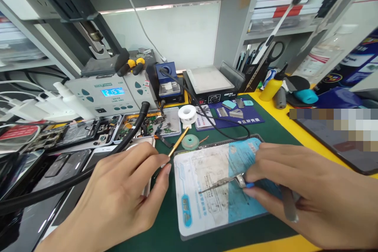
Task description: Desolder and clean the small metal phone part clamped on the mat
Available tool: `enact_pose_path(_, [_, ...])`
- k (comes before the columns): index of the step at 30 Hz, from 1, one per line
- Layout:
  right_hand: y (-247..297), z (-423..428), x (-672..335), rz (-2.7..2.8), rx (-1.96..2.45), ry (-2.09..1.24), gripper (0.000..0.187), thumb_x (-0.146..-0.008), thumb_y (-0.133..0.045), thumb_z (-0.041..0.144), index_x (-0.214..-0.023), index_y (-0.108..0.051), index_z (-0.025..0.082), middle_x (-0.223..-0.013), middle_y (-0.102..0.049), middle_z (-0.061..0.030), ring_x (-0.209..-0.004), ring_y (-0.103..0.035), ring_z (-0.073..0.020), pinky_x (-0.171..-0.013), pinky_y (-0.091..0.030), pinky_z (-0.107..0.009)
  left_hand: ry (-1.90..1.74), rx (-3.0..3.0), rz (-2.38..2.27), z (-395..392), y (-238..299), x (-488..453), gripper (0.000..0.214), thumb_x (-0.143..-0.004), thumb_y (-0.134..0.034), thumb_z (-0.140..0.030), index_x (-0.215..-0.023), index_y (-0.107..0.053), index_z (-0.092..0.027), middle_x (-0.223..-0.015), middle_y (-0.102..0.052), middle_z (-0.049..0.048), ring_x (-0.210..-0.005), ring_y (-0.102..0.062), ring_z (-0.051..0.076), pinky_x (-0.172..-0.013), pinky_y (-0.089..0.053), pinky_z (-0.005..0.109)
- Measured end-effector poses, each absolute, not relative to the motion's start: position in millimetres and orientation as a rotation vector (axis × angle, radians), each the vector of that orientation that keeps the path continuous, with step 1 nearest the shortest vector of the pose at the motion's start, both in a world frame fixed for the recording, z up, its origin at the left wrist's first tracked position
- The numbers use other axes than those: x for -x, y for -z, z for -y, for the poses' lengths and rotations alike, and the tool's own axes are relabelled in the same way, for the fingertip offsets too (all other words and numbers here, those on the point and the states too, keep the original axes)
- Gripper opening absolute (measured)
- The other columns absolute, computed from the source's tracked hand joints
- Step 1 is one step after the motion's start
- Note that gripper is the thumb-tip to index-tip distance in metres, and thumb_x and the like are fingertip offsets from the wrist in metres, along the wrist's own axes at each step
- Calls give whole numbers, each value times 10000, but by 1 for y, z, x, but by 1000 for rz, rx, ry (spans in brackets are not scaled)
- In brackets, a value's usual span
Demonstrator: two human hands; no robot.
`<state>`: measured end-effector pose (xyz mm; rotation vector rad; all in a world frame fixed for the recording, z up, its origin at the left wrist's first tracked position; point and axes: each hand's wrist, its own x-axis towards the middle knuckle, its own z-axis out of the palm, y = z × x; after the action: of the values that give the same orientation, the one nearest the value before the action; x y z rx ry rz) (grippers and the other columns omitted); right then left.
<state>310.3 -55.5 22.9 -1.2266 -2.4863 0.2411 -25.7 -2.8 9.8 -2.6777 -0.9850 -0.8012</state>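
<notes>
My left hand (pixel 126 193) pinches a thin gold-handled tool (pixel 178 142) between thumb and fingers, its tip pointing up and right over the green mat (pixel 165 224). My right hand (pixel 298 189) grips metal tweezers (pixel 221 183), whose points rest on the worn white-and-blue work pad (pixel 206 189). The tweezer tips lie near the pad's middle. A second metal tool (pixel 288 204) pokes out under my right fingers.
A soldering station (pixel 103 96) with a lit display stands at the back left, its black hose (pixel 126 138) crossing opened phones (pixel 88 132). Solder spool (pixel 187 112), hot plate (pixel 210 82), yellow bottle (pixel 271 86) and a dark tablet (pixel 339 141) lie behind and right.
</notes>
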Motion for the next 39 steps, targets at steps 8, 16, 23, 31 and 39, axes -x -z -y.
enact_pose_path(8, [-37, 54, -305, 2533, 1229, -356, 89, -999, -636, 205, -1020, -711, 248, -833, -695, -16, -763, -685, -194, -686, -511, -303, 830, 2664, 975, 1, -10, 26, 71, -1010, -609, -184, -1028, -656, -235, -893, -662, -5, -709, -620, 103, -602, -451, 270])
enact_pose_path(16, [-41, 42, -304, 2475, 1353, -412, 165, -1035, -588, 302, -1019, -742, 242, -809, -731, -30, -694, -681, -201, -625, -494, -292, 853, 2657, 936, -2, -12, 25, 92, -1008, -597, -169, -1034, -659, -232, -874, -657, -3, -701, -632, 107, -586, -467, 268])
enact_pose_path(23, [-43, 36, -302, 2479, 1448, -450, 254, -1062, -535, 345, -1114, -757, 233, -830, -743, -25, -689, -679, -218, -696, -493, -345, 873, 2654, 926, -2, -13, 25, 81, -1008, -601, -161, -1017, -656, -220, -872, -653, -8, -704, -635, 99, -611, -483, 250])
enact_pose_path(31, [-47, 36, -301, 2495, 1492, -451, 317, -996, -670, 476, -1174, -782, 238, -894, -758, -46, -795, -722, -257, -751, -525, -363, 857, 2652, 932, -2, -14, 26, 83, -1010, -599, -162, -1024, -662, -215, -876, -659, -6, -720, -651, 106, -626, -492, 252])
enact_pose_path(39, [-41, 36, -304, 2476, 1394, -432, 271, -1010, -663, 430, -1117, -807, 227, -883, -766, -42, -778, -715, -236, -715, -490, -336, 858, 2646, 946, -2, -12, 27, 70, -1025, -588, -195, -1022, -651, -225, -877, -656, -13, -715, -649, 104, -617, -487, 252])
